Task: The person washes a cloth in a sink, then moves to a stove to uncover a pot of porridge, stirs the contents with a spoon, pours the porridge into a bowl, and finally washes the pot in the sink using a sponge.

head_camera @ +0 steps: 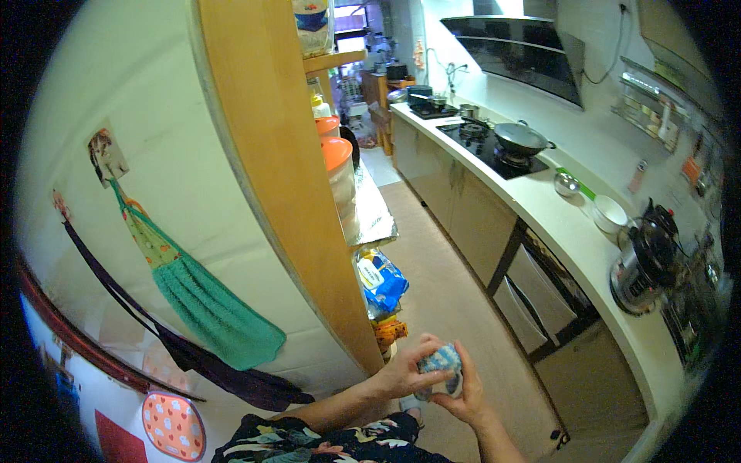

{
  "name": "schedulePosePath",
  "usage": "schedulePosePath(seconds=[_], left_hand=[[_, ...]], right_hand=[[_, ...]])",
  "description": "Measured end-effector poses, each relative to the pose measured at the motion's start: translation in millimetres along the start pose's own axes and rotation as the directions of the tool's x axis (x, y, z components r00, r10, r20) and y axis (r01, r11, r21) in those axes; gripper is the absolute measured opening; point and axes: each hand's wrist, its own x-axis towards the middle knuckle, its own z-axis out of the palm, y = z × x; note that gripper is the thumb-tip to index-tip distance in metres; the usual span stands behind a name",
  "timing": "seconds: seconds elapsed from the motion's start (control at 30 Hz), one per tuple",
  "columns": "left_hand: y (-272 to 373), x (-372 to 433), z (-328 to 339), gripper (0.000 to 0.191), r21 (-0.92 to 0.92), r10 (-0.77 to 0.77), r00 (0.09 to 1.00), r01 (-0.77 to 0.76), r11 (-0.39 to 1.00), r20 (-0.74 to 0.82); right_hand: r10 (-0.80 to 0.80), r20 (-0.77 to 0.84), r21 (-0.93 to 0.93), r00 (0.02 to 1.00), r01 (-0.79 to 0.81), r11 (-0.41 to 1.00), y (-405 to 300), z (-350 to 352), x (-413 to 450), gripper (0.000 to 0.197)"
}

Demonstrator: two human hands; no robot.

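Observation:
Before my body, both hands close around a small rounded pale object (429, 391) with dark patches, perhaps a jar or cup. A fluffy blue-and-white cloth or scrubber (441, 359) covers its upper part. My left hand (402, 369) grips from the left, its fingers on the blue material. From the right, my right hand (470, 393) holds the same bundle, thumb low and fingers up along the side. The fingers hide much of the object, so its exact kind is unclear. The bundle is above the floor (498, 359), between the shelf unit and the counter.
Left stands a wooden shelf unit (272, 144) with orange-lidded containers (336, 153) and a blue wipes pack (385, 280). A green towel (214, 312) hangs beside it. On the right counter (532, 199) are a lidded wok (521, 139), a white bowl (609, 214) and an electric cooker (642, 266).

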Motion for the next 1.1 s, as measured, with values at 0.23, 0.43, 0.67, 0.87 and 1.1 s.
schedulePosePath(seconds=[0.23, 0.43, 0.67, 0.87, 1.1], left_hand=[[-50.6, 92.1, -26.6, 0.057, -0.565, -0.218, 0.927, 0.009, 0.825, -0.304], [-90.7, 134.3, -56.9, 0.065, -0.877, -0.206, 0.932, -0.182, 0.444, -0.298], [-208.7, 110.1, -13.5, 0.042, -0.172, -0.469, 0.875, 0.484, 0.858, 0.120], [-277.9, 115.9, 2.4, 0.048, 0.188, -0.680, 0.731, 0.677, 0.712, -0.057], [-350.4, 177.7, -3.4, 0.060, 0.149, -0.819, 0.498, 0.867, 0.475, -0.284]], right_hand=[[-0.110, -0.128, -0.017, 0.986, 0.109, 0.994, 57.0, -2.3, 138.6, 0.083], [-0.057, -0.219, 0.332, 0.974, 0.129, 0.934, 57.0, -71.0, 272.1, 0.049], [-0.405, 0.308, 0.271, 0.861, 0.328, 0.905, -2.2, -21.8, 428.6, 0.052], [-0.603, 0.456, 0.280, 0.655, 0.538, 0.796, 29.5, -11.2, 461.8, 0.064], [-0.736, 0.331, 0.471, 0.591, 0.572, 0.671, 112.2, -85.4, 490.7, 0.043]])
